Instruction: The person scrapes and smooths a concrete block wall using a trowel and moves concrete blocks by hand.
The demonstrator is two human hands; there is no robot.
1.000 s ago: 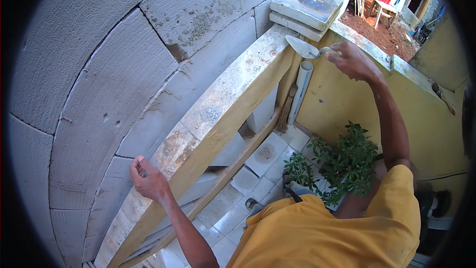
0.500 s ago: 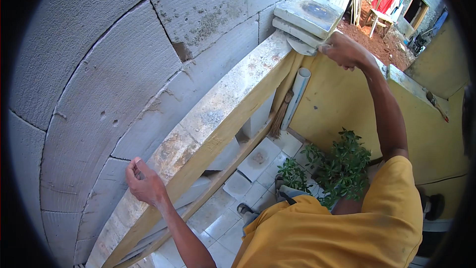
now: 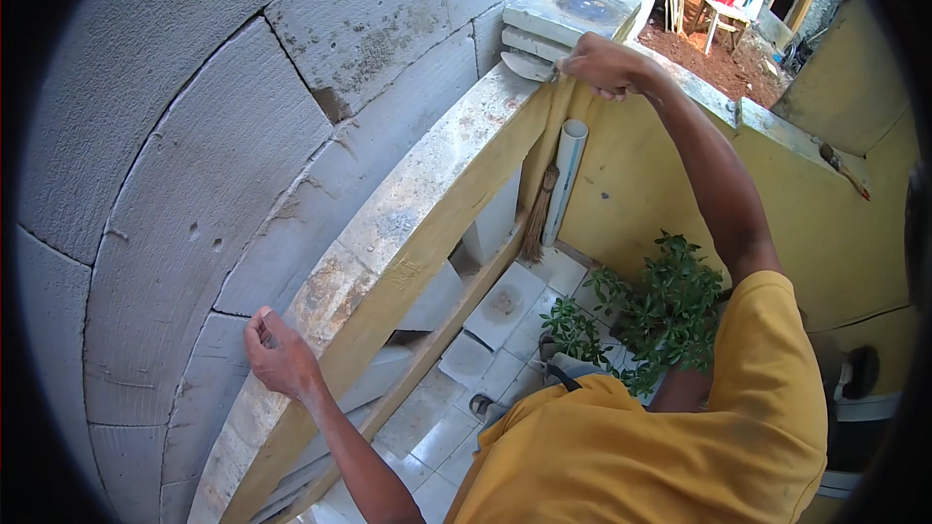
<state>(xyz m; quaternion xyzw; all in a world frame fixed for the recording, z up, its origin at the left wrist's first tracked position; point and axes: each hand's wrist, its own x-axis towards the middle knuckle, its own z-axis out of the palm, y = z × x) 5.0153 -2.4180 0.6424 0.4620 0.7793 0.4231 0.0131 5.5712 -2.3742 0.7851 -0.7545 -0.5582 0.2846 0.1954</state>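
My right hand [image 3: 610, 68] is closed round the handle of a trowel. Its flat metal blade [image 3: 527, 66] lies at the far end of the ledge [image 3: 396, 223], just below the stacked slabs of the pillar cap [image 3: 573, 12]. Whether the blade touches the ledge I cannot tell. At the near left, my left hand [image 3: 282, 354] is held over the ledge beside the block wall [image 3: 209, 175]. Its fingers are curled in towards the thumb, and the palm side is hidden, so anything within them does not show.
Below the ledge, a white pipe [image 3: 565, 180] and a straw broom [image 3: 540, 215] lean in the corner. A leafy plant [image 3: 670, 301] grows by my legs. A paintbrush [image 3: 845, 171] lies on the right-hand wall top. Loose slabs [image 3: 505, 303] rest on the tiled floor.
My right hand has carried the trowel leftward, so its blade now sits over the ledge's end. The whole view has shifted slightly. My left hand keeps nearly the same place and curl.
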